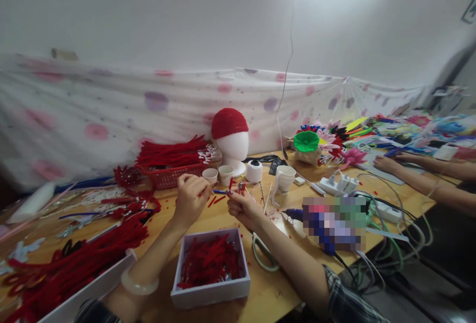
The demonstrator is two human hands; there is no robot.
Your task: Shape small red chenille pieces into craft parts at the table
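My left hand (190, 199) is raised over the table behind the white box, its fingers pinched together. A speck of red shows at its fingertips, too small to name. Facing it, my right hand (243, 208) is closed, with a short red fuzzy strip (230, 183) standing up at its thumb and forefinger. A thin blue stick (220, 191) reaches from those fingertips toward my left hand. Whether it is held or lies behind is unclear. Below both hands stands the white box (211, 297), filled with short red fuzzy pieces (210, 258).
A red-capped foam head (233, 145), paper cups (285, 179) and a white thread spool (254, 171) stand behind. Red stems fill a basket (163, 178) and a tray (92, 288) at left. A glue gun (293, 214), power strips (338, 184), cables and a co-worker's hands (386, 164) are at right.
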